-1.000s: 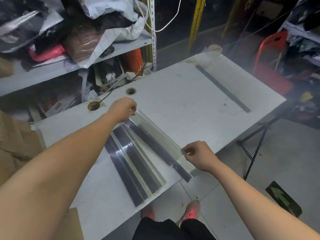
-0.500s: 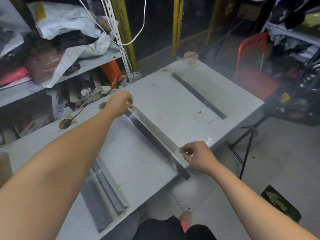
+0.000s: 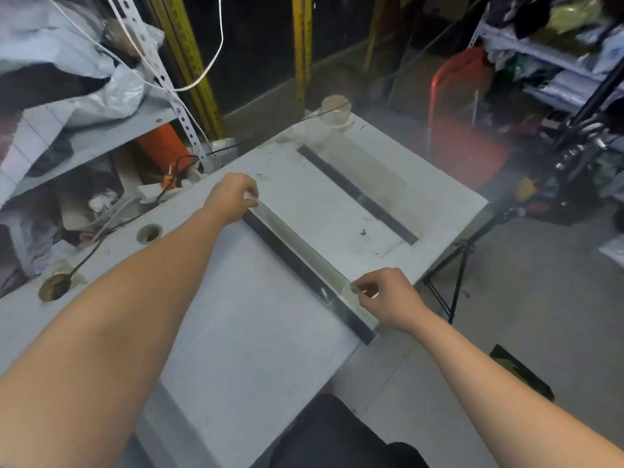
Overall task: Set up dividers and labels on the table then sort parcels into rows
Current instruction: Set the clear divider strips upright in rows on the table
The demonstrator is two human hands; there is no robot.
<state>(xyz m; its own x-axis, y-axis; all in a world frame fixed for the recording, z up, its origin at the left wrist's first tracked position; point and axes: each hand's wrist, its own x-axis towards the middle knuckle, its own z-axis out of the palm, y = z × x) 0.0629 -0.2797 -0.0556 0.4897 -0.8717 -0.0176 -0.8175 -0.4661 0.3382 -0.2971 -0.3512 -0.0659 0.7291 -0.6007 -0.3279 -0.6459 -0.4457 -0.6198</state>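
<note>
A clear plastic divider with a black base strip [image 3: 304, 261] stands across the middle of the white table [image 3: 256, 332]. My left hand [image 3: 233, 197] grips its far end. My right hand [image 3: 385, 295] pinches its near end at the table's front edge. A second clear divider with a black base [image 3: 358, 194] stands upright further right on the table. No parcels or labels lie on the table.
A tape roll [image 3: 334, 109] sits at the table's far corner. Two round cable holes [image 3: 148, 233] mark the table's back edge. Cluttered shelves [image 3: 84, 136] stand to the left, a red chair [image 3: 462, 113] and a black tripod [image 3: 459, 265] to the right.
The divider held in both hands has moved right, away from the stack of other dividers, which has left the view. The camera has shifted right with it.
</note>
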